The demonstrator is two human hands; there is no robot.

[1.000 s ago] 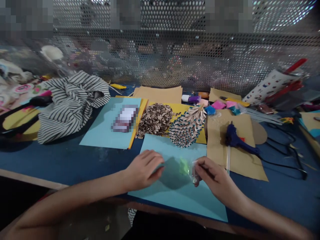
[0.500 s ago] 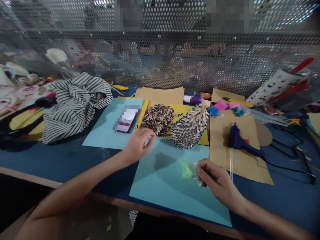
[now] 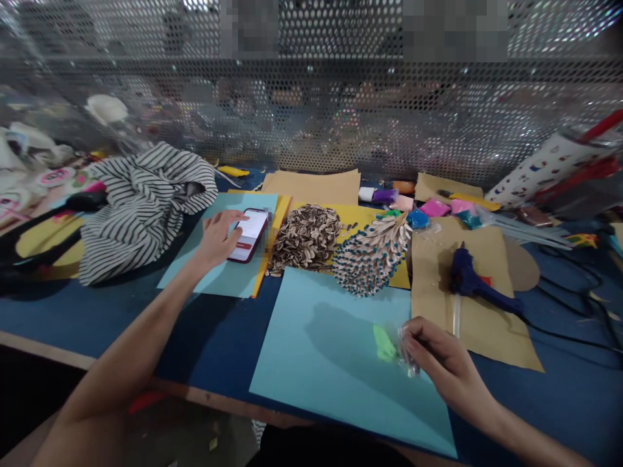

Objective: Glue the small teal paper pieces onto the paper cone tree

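My left hand is over the smartphone, fingers stretched out and a fingertip at its lit screen. The phone lies on light-blue paper at the left. My right hand pinches a small clear plastic bag with a lump of neon-green clay in its far end, above a larger blue sheet. Behind that sheet, a hedgehog-like figure covered in pale, teal-tipped shells stands beside a heap of sunflower seeds.
A blue glue gun rests on brown paper at the right, its cord trailing rightward. Striped cloth is bundled at the left. Coloured clay packets and a patterned cup stand before the perforated metal screen.
My left hand has moved left from in front of the seeds to the phone, its fingers now extended. My right hand and the bag have shifted slightly right.
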